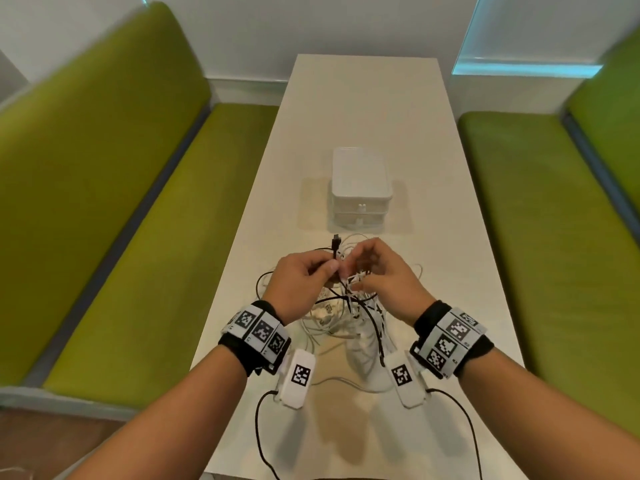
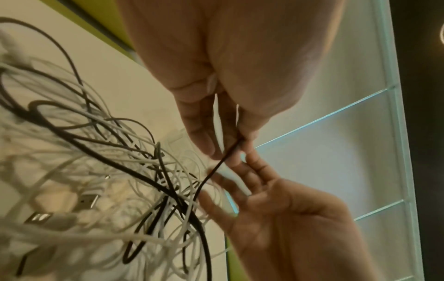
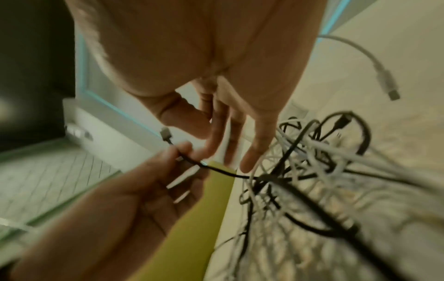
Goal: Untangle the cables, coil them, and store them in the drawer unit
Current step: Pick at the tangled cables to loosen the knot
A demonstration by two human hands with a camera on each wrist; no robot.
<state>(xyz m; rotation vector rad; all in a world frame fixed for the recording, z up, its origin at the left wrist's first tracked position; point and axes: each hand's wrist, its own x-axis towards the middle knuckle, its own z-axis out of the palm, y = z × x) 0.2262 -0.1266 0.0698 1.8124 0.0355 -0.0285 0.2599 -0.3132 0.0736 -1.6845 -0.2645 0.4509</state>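
Note:
A tangle of white and black cables point(image 1: 349, 313) hangs from both hands above the white table point(image 1: 363, 109), its lower loops resting on the tabletop. My left hand point(image 1: 330, 269) pinches a black cable point(image 2: 217, 167) just below its plug point(image 1: 336, 242), which points up. My right hand point(image 1: 356, 270) sits close beside it, its curled fingers holding a white cable point(image 3: 224, 148). The white drawer unit point(image 1: 360, 187) stands just beyond the hands with both drawers closed. In the right wrist view a loose white plug point(image 3: 389, 85) hangs off the tangle.
Green padded benches point(image 1: 138, 237) point(image 1: 554, 237) run along both sides of the narrow table. Black wrist-camera leads point(image 1: 263, 434) trail over the table's near end. A white wall closes the far end.

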